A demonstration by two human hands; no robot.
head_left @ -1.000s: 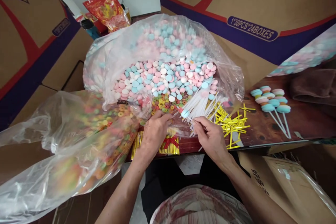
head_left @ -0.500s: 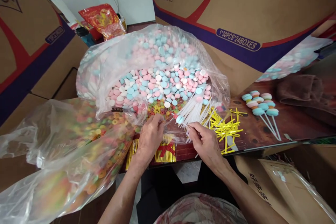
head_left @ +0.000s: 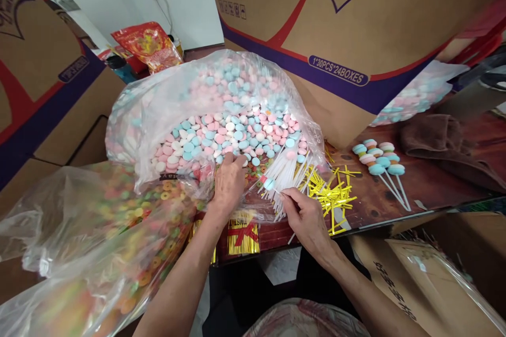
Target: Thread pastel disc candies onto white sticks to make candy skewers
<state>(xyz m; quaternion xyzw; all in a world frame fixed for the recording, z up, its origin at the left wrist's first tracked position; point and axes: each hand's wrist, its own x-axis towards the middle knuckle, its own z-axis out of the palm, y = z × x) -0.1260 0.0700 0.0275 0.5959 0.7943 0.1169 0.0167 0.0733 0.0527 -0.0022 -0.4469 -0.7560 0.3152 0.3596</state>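
Note:
My right hand [head_left: 306,216] pinches a thin white stick; a blue candy [head_left: 269,184] and a small red piece [head_left: 262,179] are threaded at its far end. My left hand [head_left: 230,181] reaches to the near edge of a heap of pink, white and blue button-shaped candies [head_left: 221,137]. Its fingers are bent together, and the tips are hidden, so what they hold cannot be made out. The heap spills from a clear plastic bag [head_left: 158,100]. Loose white sticks [head_left: 286,168] lie just beyond my right hand. Small coloured candy rings [head_left: 259,171] show between my hands.
Gold twist ties [head_left: 332,189] lie right of the sticks. Finished candy skewers [head_left: 383,160] rest farther right, near a brown cloth [head_left: 432,139]. A bag of candy rings [head_left: 150,226] stands at left. Large cartons [head_left: 336,26] rise behind. A twist-tie pack [head_left: 243,234] lies at the table edge.
My left hand has moved forward, away from the skewer, to the edge of the candy heap. My right hand keeps hold of the stick. The camera view has shifted slightly.

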